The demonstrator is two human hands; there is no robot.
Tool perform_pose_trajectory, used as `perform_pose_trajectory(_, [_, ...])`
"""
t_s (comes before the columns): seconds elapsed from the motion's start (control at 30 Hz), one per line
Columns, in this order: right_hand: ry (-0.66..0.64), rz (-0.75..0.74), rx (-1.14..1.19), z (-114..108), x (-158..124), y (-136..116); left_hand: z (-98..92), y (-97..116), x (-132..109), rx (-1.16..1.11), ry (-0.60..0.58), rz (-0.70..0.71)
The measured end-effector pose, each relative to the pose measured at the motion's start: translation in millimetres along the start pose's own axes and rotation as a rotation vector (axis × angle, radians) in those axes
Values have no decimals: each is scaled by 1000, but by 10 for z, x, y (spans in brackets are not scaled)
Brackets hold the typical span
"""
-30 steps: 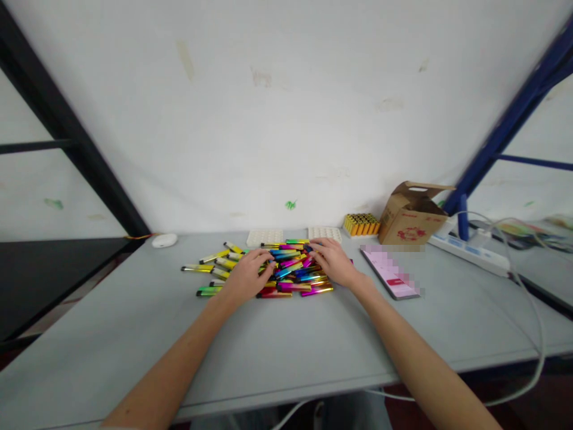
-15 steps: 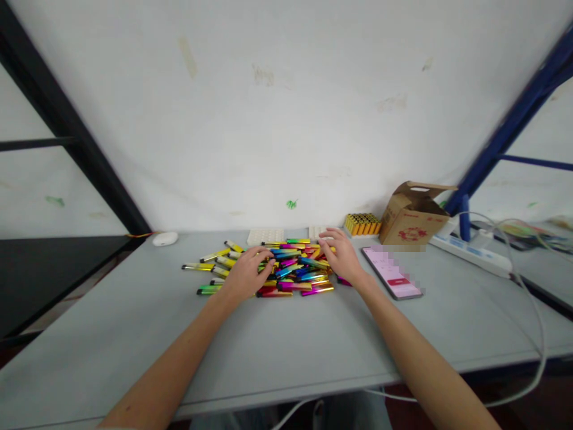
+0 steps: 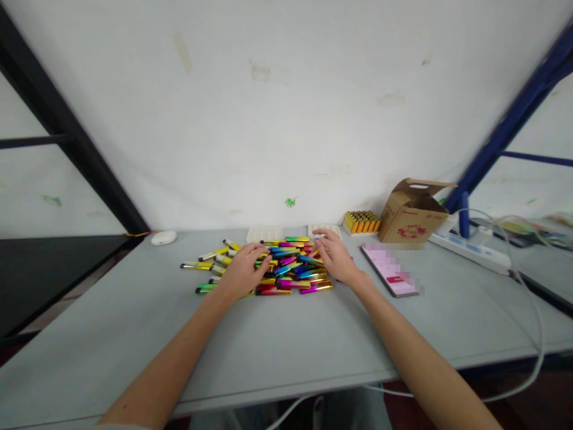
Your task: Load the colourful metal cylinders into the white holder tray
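Observation:
A heap of several shiny, multicoloured stick-shaped tubes (image 3: 290, 269) lies in the middle of the grey table (image 3: 286, 352). My left hand (image 3: 243, 272) rests palm down on the left side of the heap, fingers spread over the tubes. At the heap's right side my right hand (image 3: 335, 255) lies on the tubes, its fingers curled and touching the far ones. Neither hand has lifted a tube. A few yellow tubes (image 3: 210, 258) lie loose to the left of the heap.
Two white perforated trays (image 3: 265, 233) sit behind the heap by the wall. A block of orange cylinders (image 3: 362, 222) and an open cardboard box (image 3: 412, 210) stand at back right. A phone (image 3: 390, 270), a power strip (image 3: 474, 251) with cables and a white mouse (image 3: 163, 237) also lie here.
My right hand reached to the far edge of the heap and has drawn back slightly over the tubes. My left hand shifted a little leftward on the heap.

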State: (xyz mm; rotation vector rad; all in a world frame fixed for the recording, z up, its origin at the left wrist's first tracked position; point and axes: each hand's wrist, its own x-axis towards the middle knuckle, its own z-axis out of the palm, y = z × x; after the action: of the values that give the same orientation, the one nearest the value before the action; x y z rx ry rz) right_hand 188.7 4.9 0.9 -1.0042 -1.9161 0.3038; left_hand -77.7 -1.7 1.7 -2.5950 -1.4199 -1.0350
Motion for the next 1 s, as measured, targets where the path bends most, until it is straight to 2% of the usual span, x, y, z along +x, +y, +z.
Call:
perform_pose_trajectory(0.13, [20, -4, 16, -3, 2, -12, -9, -15, -1, 20, -15, -7])
perform_pose_trajectory(0.37, [33, -51, -137, -30, 10, -65, -6, -12, 3, 13, -14, -7])
perform_pose_trajectory(0.67, [93, -23, -118, -32, -10, -33, -4, -25, 2, 24, -9, -12])
perform_pose_trajectory(0.8, [146, -93, -186, -15, -5, -67, 17, -59, -1, 27, -6, -13])
perform_pose_trajectory(1.0, [114, -141, -196, 30, -6, -122, 26, -65, -4, 39, -13, -13])
